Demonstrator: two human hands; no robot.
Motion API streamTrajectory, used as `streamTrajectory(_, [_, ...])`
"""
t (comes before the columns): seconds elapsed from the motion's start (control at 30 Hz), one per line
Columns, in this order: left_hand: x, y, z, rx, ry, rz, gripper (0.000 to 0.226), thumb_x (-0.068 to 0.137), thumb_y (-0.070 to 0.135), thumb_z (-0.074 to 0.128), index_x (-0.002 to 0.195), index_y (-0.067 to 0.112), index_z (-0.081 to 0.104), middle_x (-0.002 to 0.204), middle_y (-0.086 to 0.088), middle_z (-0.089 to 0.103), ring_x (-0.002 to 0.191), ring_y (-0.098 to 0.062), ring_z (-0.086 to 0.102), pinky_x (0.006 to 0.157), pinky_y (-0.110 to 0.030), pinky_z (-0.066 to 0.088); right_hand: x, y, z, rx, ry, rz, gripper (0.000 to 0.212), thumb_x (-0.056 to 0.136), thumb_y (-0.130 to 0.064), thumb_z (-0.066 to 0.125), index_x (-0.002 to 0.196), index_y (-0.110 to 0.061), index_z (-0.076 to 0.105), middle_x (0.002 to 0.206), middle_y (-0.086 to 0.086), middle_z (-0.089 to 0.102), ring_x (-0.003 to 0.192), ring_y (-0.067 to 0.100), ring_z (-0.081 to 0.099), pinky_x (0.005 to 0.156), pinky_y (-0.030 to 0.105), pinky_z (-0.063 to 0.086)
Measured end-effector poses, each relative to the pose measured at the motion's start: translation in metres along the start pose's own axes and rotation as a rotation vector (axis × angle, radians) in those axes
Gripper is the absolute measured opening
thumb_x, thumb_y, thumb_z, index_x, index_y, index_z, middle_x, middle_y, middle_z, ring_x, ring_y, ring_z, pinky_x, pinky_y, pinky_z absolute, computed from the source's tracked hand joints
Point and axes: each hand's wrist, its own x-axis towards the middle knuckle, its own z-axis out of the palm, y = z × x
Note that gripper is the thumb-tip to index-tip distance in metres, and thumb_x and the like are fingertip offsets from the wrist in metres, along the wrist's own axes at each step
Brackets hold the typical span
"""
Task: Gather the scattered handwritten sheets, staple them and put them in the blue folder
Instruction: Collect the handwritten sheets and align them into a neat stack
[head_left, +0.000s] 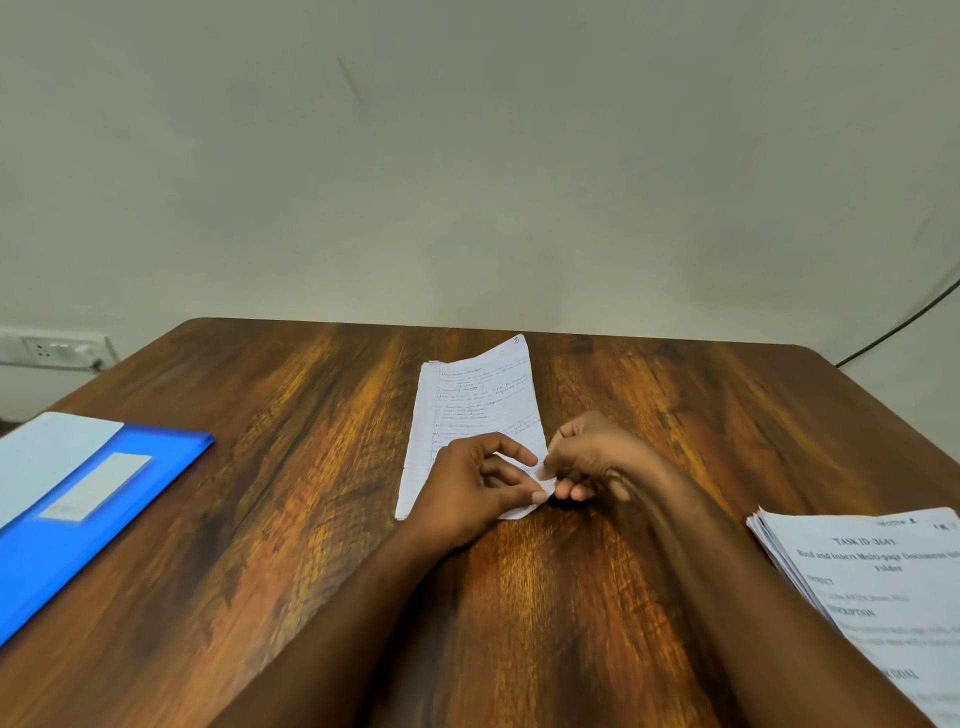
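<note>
A small stack of lined handwritten sheets (475, 410) lies lengthwise in the middle of the wooden table (311, 519). My left hand (475, 486) rests on its near end and pinches the near right corner with thumb and fingers. My right hand (597, 457) meets it there, fingertips pinching the same corner, which is slightly lifted. The blue folder (67, 525) lies shut at the table's left edge, with a pale label on its cover and a white sheet at its far corner. No stapler is in view.
A stack of printed instruction pages (883, 587) sits at the near right edge. A plain wall runs behind the table, with a socket strip (52, 351) low on the left and a black cable (904, 322) on the right.
</note>
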Motion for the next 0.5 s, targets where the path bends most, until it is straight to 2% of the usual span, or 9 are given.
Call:
streamTrajectory(0.07, [0.001,0.001,-0.001,-0.027,0.036,0.014,0.032,0.081,0.012,0.090,0.109,0.018,0.076,0.091,0.000,0.082,0.085,-0.018,0.080,0.087,-0.038,0.065,-0.001,-0.001,-0.002,0.007,-0.013,-0.002,0.012,0.085,0.009,0.074,0.093,0.003,0.067,0.063,0.019,0.069,0.047,0.019,0.063,0.037,0.024,0.045])
streamTrajectory(0.17, [0.004,-0.002,-0.005,0.000,0.207,0.029,0.031,0.083,0.007,0.088,0.109,0.018,0.077,0.094,0.003,0.081,0.083,-0.015,0.078,0.084,-0.043,0.065,-0.003,-0.001,-0.006,0.020,-0.031,0.004,0.014,0.087,0.010,0.071,0.096,0.001,0.066,0.062,0.016,0.068,0.047,0.018,0.062,0.037,0.023,0.046])
streamTrajectory(0.27, [0.008,-0.007,-0.014,0.148,0.405,0.002,0.035,0.082,0.014,0.090,0.112,0.026,0.076,0.104,0.014,0.077,0.085,-0.005,0.075,0.081,-0.035,0.065,-0.005,0.002,-0.012,0.043,-0.031,0.006,0.014,0.087,0.012,0.071,0.096,0.002,0.065,0.063,0.016,0.069,0.047,0.017,0.062,0.037,0.023,0.047])
streamTrajectory(0.33, [0.009,-0.010,-0.022,0.278,0.474,-0.021,0.042,0.080,0.021,0.092,0.118,0.028,0.075,0.115,0.016,0.073,0.090,-0.004,0.071,0.075,-0.025,0.059,-0.005,0.004,-0.016,0.015,-0.001,0.003,0.014,0.087,0.012,0.071,0.094,0.003,0.065,0.063,0.017,0.069,0.046,0.017,0.063,0.037,0.023,0.048])
streamTrajectory(0.43, [0.009,-0.013,-0.032,0.391,0.456,-0.043,0.053,0.076,0.027,0.095,0.124,0.029,0.073,0.120,0.015,0.068,0.093,-0.004,0.066,0.073,-0.022,0.053,-0.006,0.004,-0.019,-0.106,0.073,-0.001,0.011,0.088,0.012,0.070,0.090,0.003,0.066,0.067,0.016,0.071,0.047,0.018,0.066,0.041,0.025,0.050])
streamTrajectory(0.5, [0.011,-0.012,-0.039,0.416,0.311,-0.048,0.057,0.073,0.027,0.097,0.124,0.028,0.074,0.120,0.013,0.069,0.096,-0.004,0.066,0.077,-0.025,0.056,-0.005,0.004,-0.021,-0.192,0.131,-0.009,0.009,0.088,0.012,0.070,0.090,0.004,0.067,0.074,0.018,0.073,0.049,0.019,0.069,0.043,0.025,0.050])
